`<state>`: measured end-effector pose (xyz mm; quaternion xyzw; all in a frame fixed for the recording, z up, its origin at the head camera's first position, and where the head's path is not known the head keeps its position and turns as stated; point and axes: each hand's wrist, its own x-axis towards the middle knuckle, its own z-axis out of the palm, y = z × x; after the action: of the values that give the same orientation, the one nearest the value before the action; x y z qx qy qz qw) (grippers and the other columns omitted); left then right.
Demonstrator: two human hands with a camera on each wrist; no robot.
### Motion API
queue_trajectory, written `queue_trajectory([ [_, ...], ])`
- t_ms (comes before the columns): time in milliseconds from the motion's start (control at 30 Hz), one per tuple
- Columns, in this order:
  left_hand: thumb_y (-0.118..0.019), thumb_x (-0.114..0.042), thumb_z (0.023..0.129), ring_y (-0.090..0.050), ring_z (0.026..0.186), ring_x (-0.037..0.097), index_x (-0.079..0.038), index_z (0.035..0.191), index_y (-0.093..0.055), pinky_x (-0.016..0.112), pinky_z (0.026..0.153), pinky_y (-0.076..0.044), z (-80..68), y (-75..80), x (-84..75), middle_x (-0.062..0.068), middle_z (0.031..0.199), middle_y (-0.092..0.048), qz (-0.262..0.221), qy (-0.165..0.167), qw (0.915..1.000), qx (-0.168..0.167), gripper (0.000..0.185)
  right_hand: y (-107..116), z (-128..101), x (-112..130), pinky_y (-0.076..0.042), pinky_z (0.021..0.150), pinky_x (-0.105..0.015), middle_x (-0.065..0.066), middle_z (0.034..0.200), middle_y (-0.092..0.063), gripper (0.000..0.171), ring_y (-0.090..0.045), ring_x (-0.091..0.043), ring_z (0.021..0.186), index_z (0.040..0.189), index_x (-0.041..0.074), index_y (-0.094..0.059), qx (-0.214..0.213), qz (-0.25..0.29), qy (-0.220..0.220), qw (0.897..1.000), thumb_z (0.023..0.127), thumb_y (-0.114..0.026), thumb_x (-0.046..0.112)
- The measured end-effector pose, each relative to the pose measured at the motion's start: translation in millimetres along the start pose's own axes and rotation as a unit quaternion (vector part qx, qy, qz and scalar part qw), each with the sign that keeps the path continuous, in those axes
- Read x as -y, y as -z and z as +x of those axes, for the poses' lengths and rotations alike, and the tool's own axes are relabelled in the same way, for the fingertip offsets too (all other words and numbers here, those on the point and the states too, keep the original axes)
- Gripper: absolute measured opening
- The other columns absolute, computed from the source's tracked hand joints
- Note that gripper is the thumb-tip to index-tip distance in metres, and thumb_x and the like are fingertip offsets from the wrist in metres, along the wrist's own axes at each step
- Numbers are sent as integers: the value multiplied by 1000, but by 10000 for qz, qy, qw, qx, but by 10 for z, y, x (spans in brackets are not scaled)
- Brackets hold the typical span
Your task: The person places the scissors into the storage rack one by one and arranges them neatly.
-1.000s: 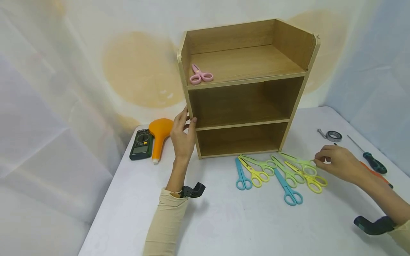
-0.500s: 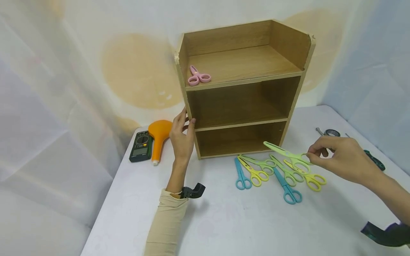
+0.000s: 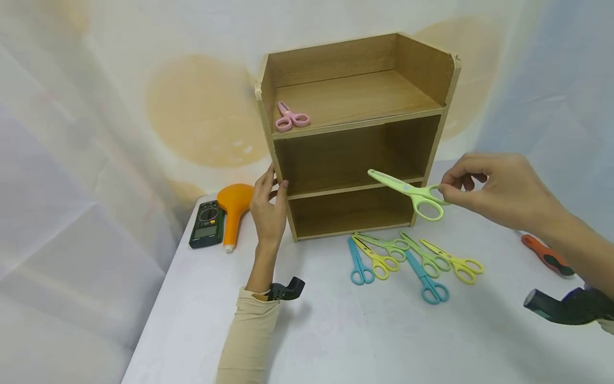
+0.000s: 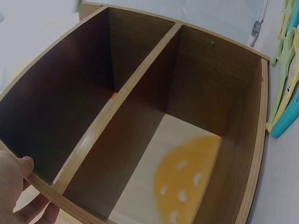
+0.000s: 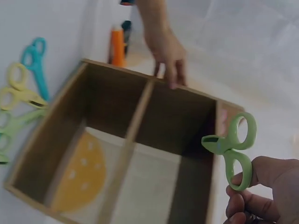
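My right hand (image 3: 503,189) pinches light green scissors (image 3: 409,190) by a handle loop. They hang in the air before the right part of the wooden shelf (image 3: 331,66), blades pointing left. In the right wrist view the same green scissors (image 5: 229,145) stand out against the shelf's openings. My left hand (image 3: 269,213) grips the shelf's left side panel, thumb at the front edge and fingers along the outside. Pink scissors (image 3: 290,116) lie at the left of the top level. Blue scissors (image 3: 357,261), yellow scissors (image 3: 376,257) and several more lie before the shelf.
To the left of the shelf lie a dark multimeter (image 3: 207,224) and an orange round-headed tool (image 3: 233,210) with a white tip. A red and black screwdriver (image 3: 547,255) is partly behind my right forearm. A pale fabric wall stands behind.
My right hand has picked up the green scissors from the table and raised them up and leftward before the shelf. The left hand keeps its place on the side panel.
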<state>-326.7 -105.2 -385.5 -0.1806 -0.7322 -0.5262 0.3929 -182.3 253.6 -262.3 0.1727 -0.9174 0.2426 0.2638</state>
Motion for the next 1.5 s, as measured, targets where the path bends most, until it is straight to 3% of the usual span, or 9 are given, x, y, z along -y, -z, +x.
queue_trajectory([
  [300,-66,-15,98,-63,110,23,-13,145,-55,40,86,-58,12,-7,-11,10,130,-61,-47,-87,10000,-11,48,85,482,320,-32,58,-23,0,72,-62,2,-44,-14,70,81,13,-76,-145,33,-100,9998,82,-76,13],
  [567,-67,-15,98,-63,110,23,-13,144,-56,35,86,-58,-7,-51,-20,9,128,-62,-66,-59,10000,-40,48,51,915,498,-39,51,-18,-8,75,-67,11,-52,-18,63,84,4,-76,-88,575,-543,9968,83,-73,15],
  [833,-66,-14,98,-63,110,21,-14,145,-55,33,86,-58,19,-71,-17,9,128,-62,-49,-74,10000,-43,48,-54,1421,555,-39,59,-25,-7,74,-70,21,-54,-15,65,85,1,-77,-209,322,-567,9977,83,-71,21],
  [967,-66,-13,98,-63,109,22,-14,145,-55,39,86,-58,12,-69,-13,9,129,-62,-95,-50,9999,-47,48,-156,1617,570,-38,54,-26,-9,76,-71,23,-52,-18,64,87,1,-79,-117,98,-575,9982,83,-68,21],
  [1100,-66,-15,98,-63,109,21,-15,145,-55,33,87,-57,0,-63,-19,8,129,-62,-55,11,10000,-22,48,-273,1764,562,-36,47,-23,-6,66,-67,23,-48,-14,53,87,0,-80,2,52,-582,9983,83,-65,18],
  [1300,-66,-15,98,-64,109,22,-14,144,-56,35,87,-58,6,-71,-15,8,128,-62,-71,-78,9999,-105,47,-467,1984,578,-30,37,-19,3,46,-53,20,-38,-6,37,71,1,-76,147,183,-757,9969,81,-62,12],
  [1400,-66,-16,98,-63,110,22,-14,144,-56,36,86,-58,-2,-83,-30,8,128,-62,-107,-90,9998,-114,47,-564,2046,586,-28,37,-20,4,43,-47,26,-35,-6,37,59,4,-68,250,125,-946,9951,82,-64,15],
  [1500,-66,-16,98,-63,110,21,-15,144,-56,34,86,-58,-24,-97,-48,8,128,-62,-116,-40,9999,-120,47,-639,2056,586,-30,43,-22,2,47,-48,29,-37,-10,45,60,6,-67,350,-32,-1142,9928,85,-65,21],
])
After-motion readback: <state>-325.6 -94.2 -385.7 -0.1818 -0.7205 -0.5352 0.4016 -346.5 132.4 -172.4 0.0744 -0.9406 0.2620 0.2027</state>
